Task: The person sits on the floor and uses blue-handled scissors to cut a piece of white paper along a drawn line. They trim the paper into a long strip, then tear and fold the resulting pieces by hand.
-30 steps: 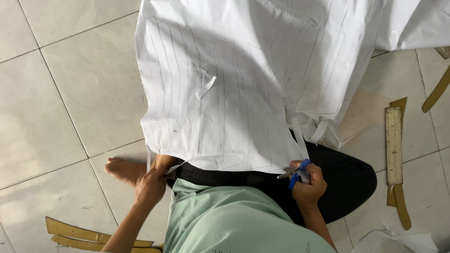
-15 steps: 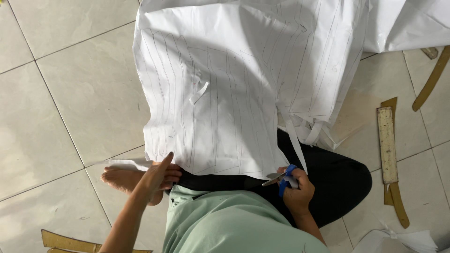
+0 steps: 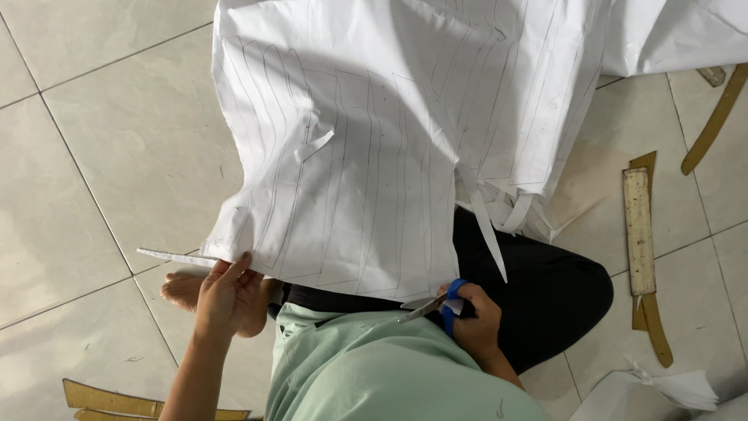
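A large white cloth (image 3: 374, 148) marked with thin pencil lines lies over my lap and the tiled floor. My left hand (image 3: 226, 292) pinches its lower left edge, where a narrow cut strip (image 3: 175, 256) sticks out to the left. My right hand (image 3: 475, 316) grips blue-handled scissors (image 3: 436, 306) at the cloth's lower edge, blades pointing left and nearly closed. Several loose white strips (image 3: 506, 214) hang from the cloth's right side above that hand.
My bare foot (image 3: 183, 290) rests on the tiles by the left hand. A worn ruler (image 3: 639, 230) and wooden curved templates (image 3: 713, 117) lie at right. More wooden pieces (image 3: 117, 399) sit at bottom left, white scraps (image 3: 662, 386) at bottom right.
The left hand has risen from beside my foot to grasp the cloth's lower left edge. The cloth has shifted up and right in view. The scissors hand stays at the lower edge.
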